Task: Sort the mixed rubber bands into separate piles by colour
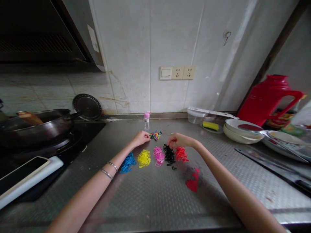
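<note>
Small rubber bands lie on the steel counter in separate colour piles: blue (128, 162), yellow (144, 158), pink (159, 156), black (169, 154) and red (181, 154). Behind them is a smaller pile of mixed-colour rubber bands (155, 135). At its left edge, my left hand (141, 138) has its fingertips pinched together. My right hand (179, 141) hovers at the back of the black pile, fingers curled and pointing down. Whatever either hand pinches is too small to make out. One or two black bands sit just in front of their pile.
A small clear bottle with a pink cap (147, 120) stands near the wall. To the left are a pan (48, 124) on the stove and a white-cased phone (26, 174). Bowls (240, 134), a knife (274, 168) and a red thermos (264, 100) occupy the right.
</note>
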Demonstrator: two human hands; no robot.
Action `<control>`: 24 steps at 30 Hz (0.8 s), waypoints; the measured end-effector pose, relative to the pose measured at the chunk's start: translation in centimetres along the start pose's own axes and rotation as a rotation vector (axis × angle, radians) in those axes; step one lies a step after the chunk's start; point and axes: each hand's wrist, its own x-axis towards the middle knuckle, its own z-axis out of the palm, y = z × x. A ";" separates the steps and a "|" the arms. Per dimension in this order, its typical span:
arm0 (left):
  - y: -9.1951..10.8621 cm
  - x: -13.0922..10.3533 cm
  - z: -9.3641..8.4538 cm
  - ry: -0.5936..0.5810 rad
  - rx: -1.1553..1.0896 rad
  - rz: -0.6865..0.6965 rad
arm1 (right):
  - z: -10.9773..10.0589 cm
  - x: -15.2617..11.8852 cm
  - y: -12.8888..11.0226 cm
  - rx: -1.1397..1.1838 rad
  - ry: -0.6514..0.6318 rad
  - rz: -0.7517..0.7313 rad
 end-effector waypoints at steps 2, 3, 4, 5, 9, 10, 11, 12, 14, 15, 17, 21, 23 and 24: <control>0.0 0.0 0.0 0.012 0.023 0.003 | 0.0 0.0 0.2 0.028 0.026 0.000; 0.0 0.0 0.0 0.011 0.031 0.005 | 0.0 0.0 0.4 0.042 0.043 -0.003; 0.1 0.0 -0.1 0.007 0.039 0.006 | 0.0 0.1 0.6 0.054 0.061 -0.010; 0.2 -0.1 -0.2 -0.001 0.048 0.006 | 0.1 0.1 0.8 0.064 0.079 -0.019; 1.1 -0.4 -0.8 -0.052 0.120 -0.019 | 0.3 0.2 1.4 0.062 0.166 -0.047; 1.4 -0.5 -0.9 -0.060 0.144 -0.023 | 0.3 0.2 1.4 0.053 0.188 -0.052; 1.6 -0.5 -1.1 -0.064 0.169 -0.023 | 0.4 0.2 1.4 0.045 0.208 -0.057; 1.9 -0.6 -1.2 -0.063 0.192 -0.022 | 0.5 0.2 1.4 0.039 0.225 -0.060; 2.3 -0.8 -1.4 -0.056 0.231 -0.015 | 0.5 0.1 1.2 0.032 0.255 -0.060; 2.4 -0.9 -1.4 -0.055 0.247 -0.014 | 0.6 0.1 1.1 0.027 0.270 -0.058; 2.7 -1.0 -1.5 -0.053 0.270 -0.017 | 0.6 0.1 0.9 0.008 0.299 -0.056; 2.6 -0.9 -1.4 -0.045 0.267 0.006 | 0.6 0.1 0.9 -0.026 0.334 -0.059; 2.3 -0.8 -1.4 -0.038 0.254 0.027 | 0.6 0.1 1.1 -0.028 0.345 -0.067; 2.1 -0.8 -1.4 -0.033 0.250 0.035 | 0.6 0.1 1.2 -0.028 0.349 -0.072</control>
